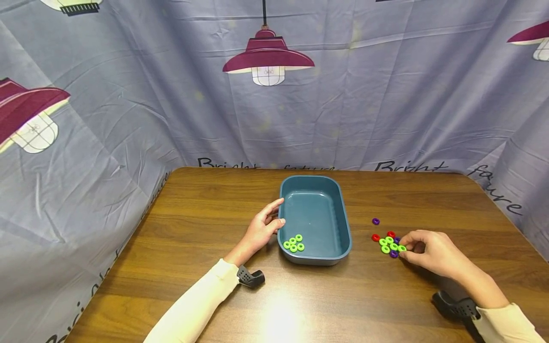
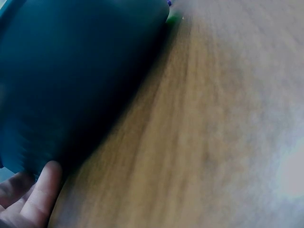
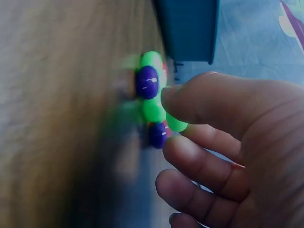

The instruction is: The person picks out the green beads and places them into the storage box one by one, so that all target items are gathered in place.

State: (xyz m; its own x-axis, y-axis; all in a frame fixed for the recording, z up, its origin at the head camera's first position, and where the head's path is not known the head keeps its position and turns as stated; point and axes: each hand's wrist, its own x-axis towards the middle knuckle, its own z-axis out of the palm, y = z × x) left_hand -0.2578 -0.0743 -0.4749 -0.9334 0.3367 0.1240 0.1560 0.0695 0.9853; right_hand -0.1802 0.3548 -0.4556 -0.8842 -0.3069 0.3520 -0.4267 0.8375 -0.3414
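Observation:
A dark teal bin (image 1: 310, 216) stands on the table with several green rings (image 1: 293, 247) in its near left corner. At its left side my left hand (image 1: 259, 228) holds the wall, thumb and forefinger at the rim; in the left wrist view, fingers (image 2: 43, 192) touch its outside. To the right of the bin, my right hand (image 1: 433, 250) pinches a green ring (image 3: 176, 124) between thumb and forefinger, at the edge of a small cluster. Beside that hand lie more green rings (image 1: 385, 249), purple rings (image 1: 393, 254) and red rings (image 1: 391, 234).
One purple ring (image 1: 375, 221) lies apart, behind the cluster. The wooden table (image 1: 214, 205) is backed by a hanging cloth (image 1: 274, 124) printed with lamps. Both wrists carry black straps (image 1: 250, 277).

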